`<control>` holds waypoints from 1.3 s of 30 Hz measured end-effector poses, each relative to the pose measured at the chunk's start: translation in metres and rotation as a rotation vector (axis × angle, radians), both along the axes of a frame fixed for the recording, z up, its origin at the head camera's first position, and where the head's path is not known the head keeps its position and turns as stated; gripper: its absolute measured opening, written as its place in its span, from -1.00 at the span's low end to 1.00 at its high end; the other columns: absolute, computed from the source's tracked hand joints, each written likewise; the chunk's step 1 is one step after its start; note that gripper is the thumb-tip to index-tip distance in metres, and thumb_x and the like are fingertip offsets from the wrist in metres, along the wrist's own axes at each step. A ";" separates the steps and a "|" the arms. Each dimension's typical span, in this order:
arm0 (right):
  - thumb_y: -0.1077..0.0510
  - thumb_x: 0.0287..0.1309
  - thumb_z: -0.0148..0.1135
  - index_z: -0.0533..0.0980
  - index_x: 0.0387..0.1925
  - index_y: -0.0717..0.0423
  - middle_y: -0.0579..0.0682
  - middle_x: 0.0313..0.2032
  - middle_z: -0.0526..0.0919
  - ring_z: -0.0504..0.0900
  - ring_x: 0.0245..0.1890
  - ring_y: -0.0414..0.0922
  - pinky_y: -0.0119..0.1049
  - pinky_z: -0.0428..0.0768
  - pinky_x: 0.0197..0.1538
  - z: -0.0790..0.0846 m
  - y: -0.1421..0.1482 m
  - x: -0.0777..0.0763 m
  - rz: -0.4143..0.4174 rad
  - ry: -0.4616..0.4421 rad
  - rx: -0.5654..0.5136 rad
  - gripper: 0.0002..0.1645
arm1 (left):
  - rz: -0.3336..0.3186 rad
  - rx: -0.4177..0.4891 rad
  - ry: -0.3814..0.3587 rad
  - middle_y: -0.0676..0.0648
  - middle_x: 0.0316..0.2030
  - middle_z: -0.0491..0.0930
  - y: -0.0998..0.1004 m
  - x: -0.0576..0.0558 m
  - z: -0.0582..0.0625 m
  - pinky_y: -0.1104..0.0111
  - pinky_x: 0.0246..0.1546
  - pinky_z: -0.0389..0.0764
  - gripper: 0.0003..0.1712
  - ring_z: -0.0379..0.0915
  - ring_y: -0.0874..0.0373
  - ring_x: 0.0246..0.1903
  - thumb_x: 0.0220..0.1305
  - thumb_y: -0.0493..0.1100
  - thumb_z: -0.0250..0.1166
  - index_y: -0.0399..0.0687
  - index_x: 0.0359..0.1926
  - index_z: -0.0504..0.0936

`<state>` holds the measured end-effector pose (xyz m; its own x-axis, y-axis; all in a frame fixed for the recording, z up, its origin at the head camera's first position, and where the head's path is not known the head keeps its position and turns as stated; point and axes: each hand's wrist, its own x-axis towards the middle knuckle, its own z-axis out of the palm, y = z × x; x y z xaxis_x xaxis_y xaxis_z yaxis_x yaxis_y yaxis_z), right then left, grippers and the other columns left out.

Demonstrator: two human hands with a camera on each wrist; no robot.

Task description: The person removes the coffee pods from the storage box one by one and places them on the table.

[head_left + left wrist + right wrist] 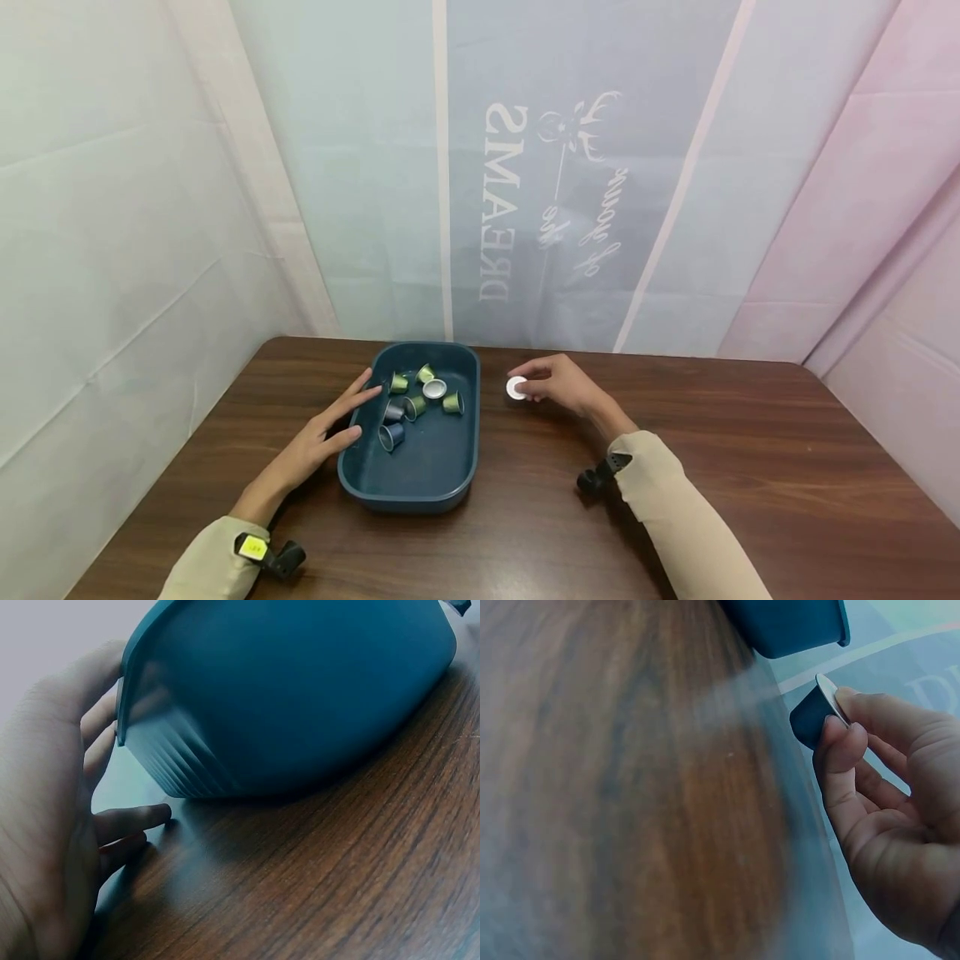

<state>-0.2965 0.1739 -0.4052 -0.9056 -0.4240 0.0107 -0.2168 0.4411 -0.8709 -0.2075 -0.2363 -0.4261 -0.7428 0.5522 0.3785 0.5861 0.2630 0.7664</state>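
Observation:
My right hand pinches a coffee capsule between thumb and fingers, above the table to the right of a blue plastic tub. Its body looks dark blue in the right wrist view, and its pale round lid faces me in the head view. My left hand rests at the tub's left rim with fingers spread and mostly straight. Inside the tub lie several capsules: green ones such as the capsule at the right, bluish-grey ones such as the capsule at the lower left, and one with its silver lid upward.
The tub stands on a dark brown wooden table, near its back edge. A printed cloth hangs behind the table, with more cloth at both sides. Each wrist wears a black camera strap, such as the camera at the right.

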 end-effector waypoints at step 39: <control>-0.04 0.17 0.32 0.62 -0.02 0.11 0.01 -0.30 0.66 0.60 -0.44 0.01 -0.20 0.56 -0.40 -0.008 0.002 0.003 -0.097 0.068 -0.078 -0.58 | 0.008 0.000 -0.019 -0.11 0.50 -0.23 0.000 -0.001 0.001 -0.37 0.16 -0.11 -0.34 -0.33 0.06 0.46 0.36 -0.37 0.01 -0.07 0.45 0.16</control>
<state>-0.2932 0.1755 -0.4129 -0.9384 -0.3297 0.1029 -0.2359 0.3941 -0.8883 -0.2082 -0.2362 -0.4254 -0.7542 0.5466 0.3639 0.5690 0.2674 0.7776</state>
